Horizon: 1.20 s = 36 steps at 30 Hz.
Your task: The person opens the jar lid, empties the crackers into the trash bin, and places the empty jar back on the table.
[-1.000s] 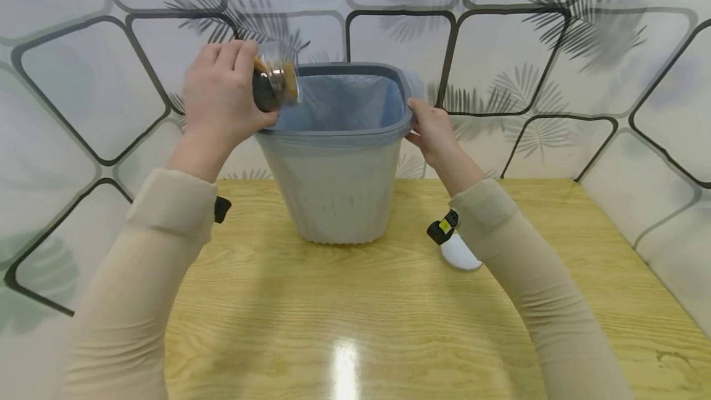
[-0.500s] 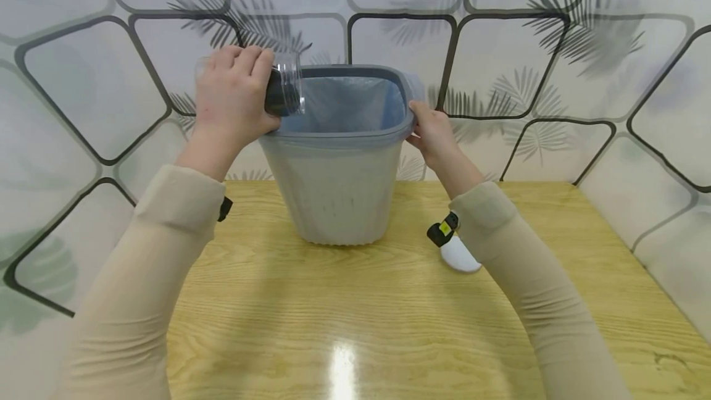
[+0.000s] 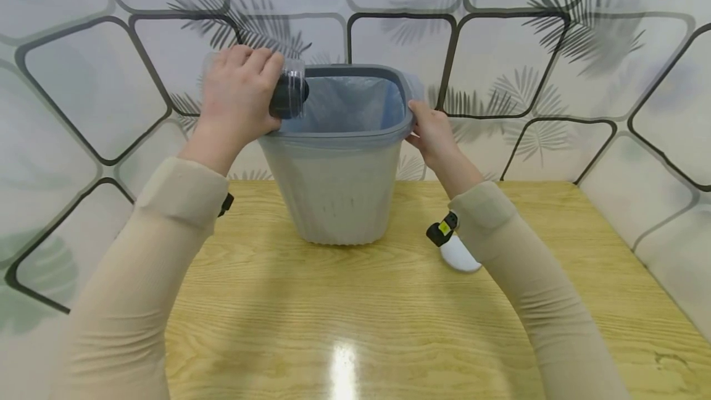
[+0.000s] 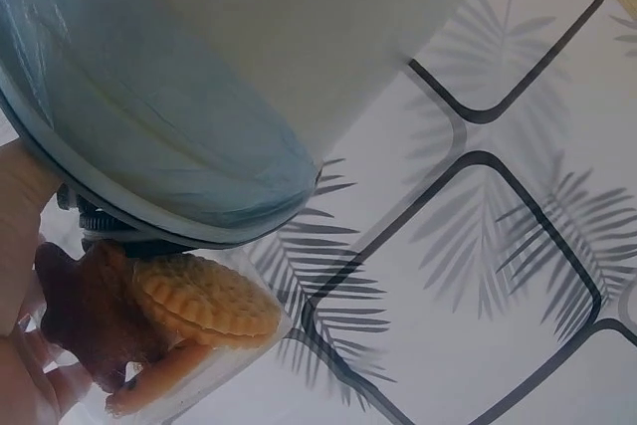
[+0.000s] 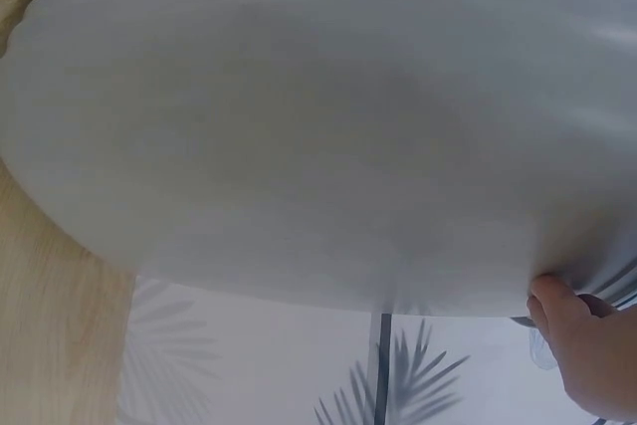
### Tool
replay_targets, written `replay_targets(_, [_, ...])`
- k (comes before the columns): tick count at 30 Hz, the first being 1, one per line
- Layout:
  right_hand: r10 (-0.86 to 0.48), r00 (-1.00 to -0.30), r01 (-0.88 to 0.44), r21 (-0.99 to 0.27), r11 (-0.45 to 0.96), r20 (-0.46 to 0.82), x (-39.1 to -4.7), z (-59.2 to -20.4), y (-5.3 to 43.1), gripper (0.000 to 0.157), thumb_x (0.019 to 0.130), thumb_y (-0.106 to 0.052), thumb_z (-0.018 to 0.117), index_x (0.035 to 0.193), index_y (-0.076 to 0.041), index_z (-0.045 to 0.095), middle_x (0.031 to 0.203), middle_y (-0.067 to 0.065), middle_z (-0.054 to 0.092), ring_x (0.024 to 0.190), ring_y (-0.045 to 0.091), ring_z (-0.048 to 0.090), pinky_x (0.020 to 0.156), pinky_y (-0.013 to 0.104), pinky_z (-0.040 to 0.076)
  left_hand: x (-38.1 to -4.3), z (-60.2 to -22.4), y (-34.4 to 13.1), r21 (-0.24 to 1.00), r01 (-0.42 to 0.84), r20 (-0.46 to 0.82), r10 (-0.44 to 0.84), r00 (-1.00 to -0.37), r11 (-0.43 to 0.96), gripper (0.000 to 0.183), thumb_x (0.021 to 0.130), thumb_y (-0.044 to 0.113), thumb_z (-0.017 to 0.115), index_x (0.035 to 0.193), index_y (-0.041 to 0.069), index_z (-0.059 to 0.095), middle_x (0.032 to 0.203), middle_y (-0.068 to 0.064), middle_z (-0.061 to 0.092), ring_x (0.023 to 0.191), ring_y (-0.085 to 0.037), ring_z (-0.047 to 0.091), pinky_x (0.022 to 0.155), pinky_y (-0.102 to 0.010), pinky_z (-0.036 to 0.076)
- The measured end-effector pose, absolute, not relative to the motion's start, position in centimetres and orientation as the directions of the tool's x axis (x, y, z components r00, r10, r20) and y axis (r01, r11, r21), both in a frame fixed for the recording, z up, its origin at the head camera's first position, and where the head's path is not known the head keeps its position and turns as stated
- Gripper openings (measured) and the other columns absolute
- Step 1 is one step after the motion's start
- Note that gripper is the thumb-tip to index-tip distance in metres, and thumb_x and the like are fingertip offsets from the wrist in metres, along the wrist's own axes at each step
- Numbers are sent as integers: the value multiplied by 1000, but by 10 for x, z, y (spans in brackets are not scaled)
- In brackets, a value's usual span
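My left hand (image 3: pixel 239 91) grips a clear jar (image 3: pixel 296 66) tipped on its side, its mouth over the left rim of a pale trash can (image 3: pixel 339 190). A black rounded thing (image 3: pixel 289 99) pokes out at the jar's mouth. Deeper in the jar, the left wrist view shows a ridged round cookie (image 4: pixel 204 301), a dark brown lobed piece (image 4: pixel 100 316) and an orange-brown piece (image 4: pixel 154 380). A bluish bag (image 3: pixel 350 104) lines the can and folds over its grey rim. At the right side, my right hand (image 3: pixel 436 134) pinches that rim, thumb and fingers around it.
The can stands on a wood-grain table (image 3: pixel 333 307) near the back wall (image 3: pixel 400 42), patterned with leaves and dark lines. A white round disc (image 3: pixel 460 255) lies on the table, partly under my right forearm. Wrist cameras sit at both cuffs.
My left hand has shifted slightly right with the jar. Yellow-orange pieces that showed near its mouth are gone from there, and the black thing has slid out to the opening. My right hand stays put.
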State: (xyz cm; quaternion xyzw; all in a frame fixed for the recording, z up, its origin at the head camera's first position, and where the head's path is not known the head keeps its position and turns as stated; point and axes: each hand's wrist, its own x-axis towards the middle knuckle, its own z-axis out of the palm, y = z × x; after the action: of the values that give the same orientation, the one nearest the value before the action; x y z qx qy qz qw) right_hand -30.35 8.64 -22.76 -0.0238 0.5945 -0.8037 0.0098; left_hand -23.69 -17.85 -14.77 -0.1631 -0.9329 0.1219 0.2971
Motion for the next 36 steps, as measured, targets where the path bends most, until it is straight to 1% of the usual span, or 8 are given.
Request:
replay_targets(8, [-53,-998,-10,-954,-300,28,-304,-228,87,42,92,-22,45,123,6,43,114,14,49,110,24,47,87,31,42,-239,-143,-174,-357,263,426,407,-808,896,81,61,25,80,125,1,37,122,-19,42,112,-37,33,97,-50,22])
replay_targets(15, [-52,-998,-10,-955,-297,27,-303,-228,87,41,92,-22,45,123,6,43,112,12,49,109,23,48,87,31,42,-240,-140,-170,-404,269,342,417,-842,874,84,62,28,81,127,2,35,124,-19,39,114,-38,30,99,-50,19])
replay_targets(19, [-50,-998,-14,-952,-306,31,-303,-228,86,40,92,-21,45,122,6,43,108,11,50,107,23,49,87,31,42,-240,-139,-168,-449,276,311,438,-843,850,85,63,28,80,128,2,33,125,-20,37,116,-38,28,102,-50,14])
replay_targets(22, [-48,-998,-19,-951,-310,35,-303,-228,86,40,92,-20,45,120,7,44,105,11,51,106,23,50,87,32,42,-240,-139,-167,-476,283,296,454,-840,833,87,63,28,80,130,1,31,126,-20,36,117,-39,28,102,-50,12])
replay_targets(28, [-49,-998,-17,-953,-302,33,-303,-228,86,41,92,-21,45,121,7,43,110,13,50,109,24,49,87,32,42,-239,-137,-164,-523,283,253,463,-849,804,88,65,26,78,133,1,28,128,-22,34,119,-40,26,102,-51,11])
replay_targets(31, [-50,-998,-18,-955,-295,35,-303,-228,85,42,92,-21,44,123,7,42,114,14,48,110,24,48,88,32,42,-238,-137,-162,-555,284,238,476,-846,782,83,68,20,76,132,1,29,127,-21,35,118,-39,27,102,-51,11])
replay_targets(33, [-49,-998,-17,-955,-297,33,-304,-228,85,42,92,-21,45,123,7,43,116,15,48,110,25,48,88,31,42,-239,-137,-160,-576,287,231,488,-842,766,73,72,11,71,131,1,30,125,-21,36,117,-40,27,102,-51,11])
replay_targets(36, [-49,-998,-17,-955,-298,33,-304,-228,85,41,92,-21,44,122,7,43,117,16,47,111,25,47,88,31,42,-240,-137,-158,-602,293,224,509,-831,743,65,73,-3,62,130,1,31,122,-20,37,115,-40,29,102,-52,11])
